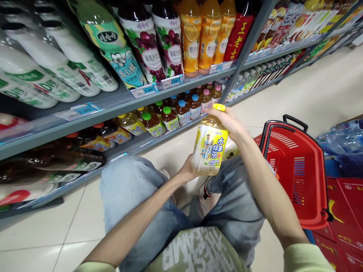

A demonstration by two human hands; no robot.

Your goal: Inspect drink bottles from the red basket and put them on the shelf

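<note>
Two hands hold one yellow-capped green tea bottle (209, 145) at frame centre, above the knees: left hand (188, 170) cupping its base, right hand (228, 122) gripping its neck. Red basket (297, 170) sits lower right. A loosened grip could drop it onto the floor tiles (56, 226).

A grey upper shelf (119, 99) carries big bottles — white milk drinks (56, 64) at its left end, grape juice (159, 41) and orange juice (198, 34) toward the right. The lower shelf (159, 136) holds small tea bottles (170, 115) along its front edge. On the tiled floor (317, 94) — a red basket (295, 170).
</note>
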